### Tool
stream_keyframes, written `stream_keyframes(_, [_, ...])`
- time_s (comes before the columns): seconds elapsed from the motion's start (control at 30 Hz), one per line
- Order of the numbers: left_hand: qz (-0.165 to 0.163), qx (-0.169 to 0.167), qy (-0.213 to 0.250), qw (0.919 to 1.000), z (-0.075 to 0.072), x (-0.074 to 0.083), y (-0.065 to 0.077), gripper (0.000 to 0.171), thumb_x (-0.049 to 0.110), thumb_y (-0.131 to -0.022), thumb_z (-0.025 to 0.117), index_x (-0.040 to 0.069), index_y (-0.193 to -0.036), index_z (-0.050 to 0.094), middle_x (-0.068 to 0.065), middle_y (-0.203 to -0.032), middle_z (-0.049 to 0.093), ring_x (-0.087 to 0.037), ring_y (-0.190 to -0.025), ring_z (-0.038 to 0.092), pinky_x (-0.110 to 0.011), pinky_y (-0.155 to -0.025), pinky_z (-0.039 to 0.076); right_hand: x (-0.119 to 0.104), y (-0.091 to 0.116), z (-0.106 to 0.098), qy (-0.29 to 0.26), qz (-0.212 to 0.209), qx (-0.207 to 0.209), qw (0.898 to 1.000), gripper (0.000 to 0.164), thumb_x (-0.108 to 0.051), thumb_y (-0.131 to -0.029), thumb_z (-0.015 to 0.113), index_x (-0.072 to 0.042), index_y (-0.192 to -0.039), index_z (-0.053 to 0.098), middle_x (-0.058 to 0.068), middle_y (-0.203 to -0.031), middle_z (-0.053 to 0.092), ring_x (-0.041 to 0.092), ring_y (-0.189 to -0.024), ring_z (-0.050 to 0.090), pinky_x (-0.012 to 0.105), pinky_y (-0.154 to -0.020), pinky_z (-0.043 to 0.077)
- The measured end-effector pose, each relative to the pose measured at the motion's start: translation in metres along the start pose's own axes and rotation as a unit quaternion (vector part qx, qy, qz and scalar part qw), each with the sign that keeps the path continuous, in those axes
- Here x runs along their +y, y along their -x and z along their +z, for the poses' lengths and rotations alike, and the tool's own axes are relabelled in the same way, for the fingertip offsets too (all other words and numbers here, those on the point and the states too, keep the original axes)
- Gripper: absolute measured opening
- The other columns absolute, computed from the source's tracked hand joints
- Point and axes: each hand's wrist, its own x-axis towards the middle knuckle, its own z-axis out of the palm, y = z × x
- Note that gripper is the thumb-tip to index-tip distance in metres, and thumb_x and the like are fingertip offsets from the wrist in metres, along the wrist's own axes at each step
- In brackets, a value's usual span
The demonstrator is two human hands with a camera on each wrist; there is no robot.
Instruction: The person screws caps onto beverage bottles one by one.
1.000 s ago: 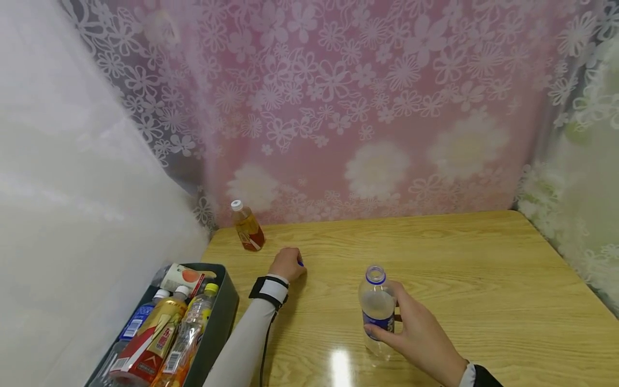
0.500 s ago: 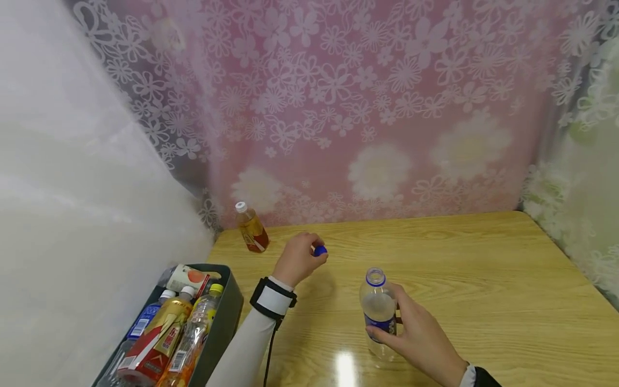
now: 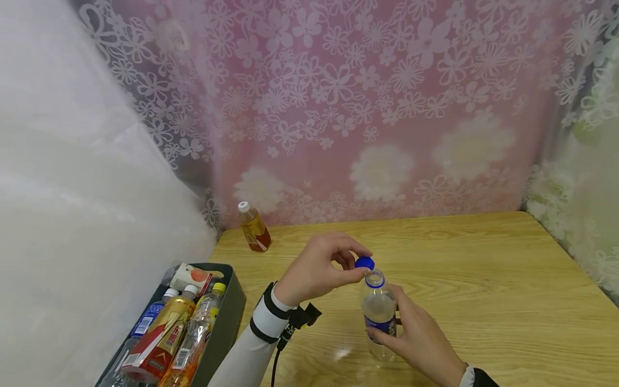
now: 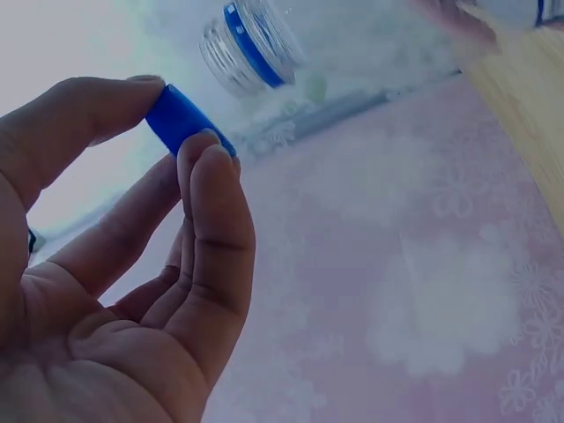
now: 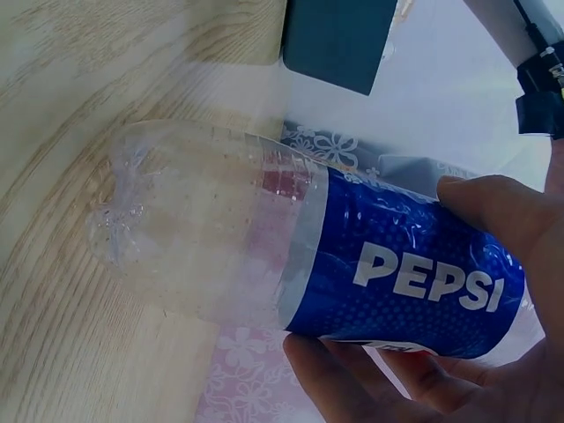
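- In the head view, I see the left hand (image 3: 316, 269) with its grip pinching a small, round, blue plastic cap (image 3: 365, 263), just beside the open mouth of a clear plastic bottle with blue label (image 3: 379, 305). This bottle is upright at the yellowish wooden desk (image 3: 483, 269), in the grip of the right hand (image 3: 423, 333). A white-capped bottle with amber drink (image 3: 255, 231) stands at the far left corner; nearer, a dark grey box (image 3: 227, 309) contains several bottles.
- In the left wrist view, the cap is between thumb and fingers, apart from the bottle's neck.
- In the right wrist view, thumb and fingers grasp the bottle around its "PEPSI" label.
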Motion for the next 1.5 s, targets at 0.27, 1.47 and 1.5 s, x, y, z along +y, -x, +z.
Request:
stream_keyframes(0.27, [0.002, -0.04, -0.002, 0.9992, 0.008, 0.012, -0.001, 0.03, 0.012, -0.089, 0.08, 0.01, -0.117, 0.074, 0.001, -0.102, 0.067, 0.001, -0.078, 0.063, -0.018, -0.075, 0.056, -0.001, 0.001, 0.0, 0.001, 0.001, 0.001, 1.0, 0.085, -0.058, -0.08, 0.08, -0.02, -0.145, 0.042, 0.007, -0.13, 0.063, 0.027, -0.116, 0.066, 0.04, -0.081, 0.061])
stream_keyframes(1.47, [0.085, 0.041, -0.252, 0.963, 0.03, 0.017, -0.013, 0.034, 0.041, -0.092, 0.076, 0.015, -0.074, 0.063, 0.007, -0.063, 0.049, -0.001, -0.051, 0.039, -0.011, -0.049, 0.028, 0.002, 0.004, 0.003, 0.061, -0.051, 0.095, 0.992, 0.08, -0.052, -0.081, 0.083, -0.018, -0.143, 0.045, 0.002, -0.118, 0.067, 0.016, -0.095, 0.07, 0.026, -0.065, 0.056])
stream_keyframes(1.5, [0.087, 0.026, -0.244, 0.9655, 0.028, 0.018, -0.013, 0.028, 0.04, -0.092, 0.076, 0.015, -0.082, 0.068, 0.006, -0.068, 0.054, -0.001, -0.055, 0.044, -0.009, -0.052, 0.031, 0.002, 0.004, 0.002, 0.059, -0.046, 0.093, 0.993, 0.081, -0.052, -0.081, 0.083, -0.018, -0.144, 0.044, 0.003, -0.119, 0.067, 0.017, -0.096, 0.07, 0.027, -0.065, 0.056])
